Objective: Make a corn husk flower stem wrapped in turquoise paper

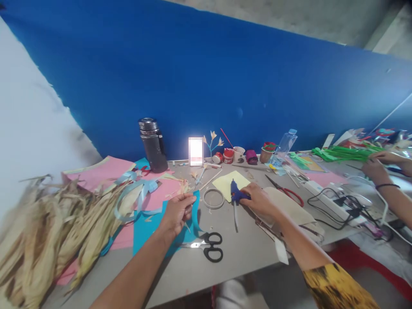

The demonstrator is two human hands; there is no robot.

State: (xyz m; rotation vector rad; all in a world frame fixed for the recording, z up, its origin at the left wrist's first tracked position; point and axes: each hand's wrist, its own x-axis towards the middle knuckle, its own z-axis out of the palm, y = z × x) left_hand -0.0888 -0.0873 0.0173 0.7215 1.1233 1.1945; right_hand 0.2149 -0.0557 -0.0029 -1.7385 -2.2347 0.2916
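My left hand [178,211] is closed, thumb and fingers pinching the top of a curled blue paper strip [195,214]. A thin pale stick shows just under those fingers. Beneath this hand lies a larger blue sheet [144,234], and black-handled scissors [197,245] rest partly on its right edge. My right hand [257,198] grips the handle of a blue glue gun [236,194], whose nozzle points away from me over a pale yellow paper [222,183]. A white glue stick [236,216] trails from its rear. Between my hands lies a grey tape ring [213,207].
Dried corn husks [41,231] and pink paper [99,174] cover the left. A dark flask [153,150] stands at the back, near a husk flower [211,143]. Rightward are red-handled pliers [294,196], a clear bottle [285,148], a corded power strip [325,195] and another person's hands [380,169].
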